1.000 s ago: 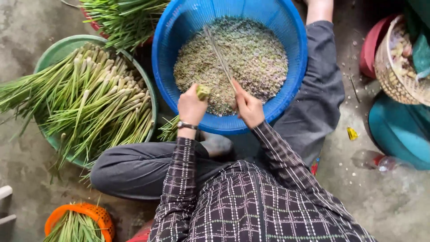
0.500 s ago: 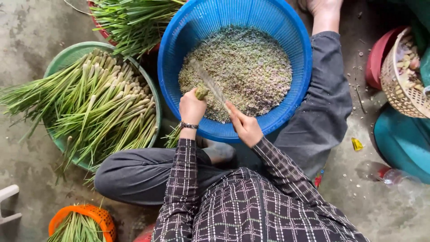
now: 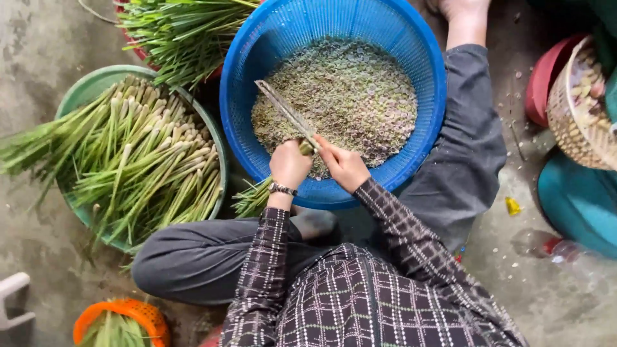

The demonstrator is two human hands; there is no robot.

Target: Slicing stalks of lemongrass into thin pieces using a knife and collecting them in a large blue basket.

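Head view: just below frame centre, the left hand (image 3: 289, 166) is closed round a short green stalk stub (image 3: 304, 148), held over the near rim of the blue basket (image 3: 424, 128) of chopped pieces. The right hand (image 3: 345, 167), touching the stub from the right, is closed on a knife (image 3: 286, 114). The blade's long axis runs from the stub toward the upper left.

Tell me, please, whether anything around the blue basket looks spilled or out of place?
Mostly it is tidy: the sliced bits sit inside the blue basket and the stalks lie in the green basin. Small pale scraps and a yellow scrap are scattered on the concrete floor to the right, and a clear plastic bottle lies on its side there.
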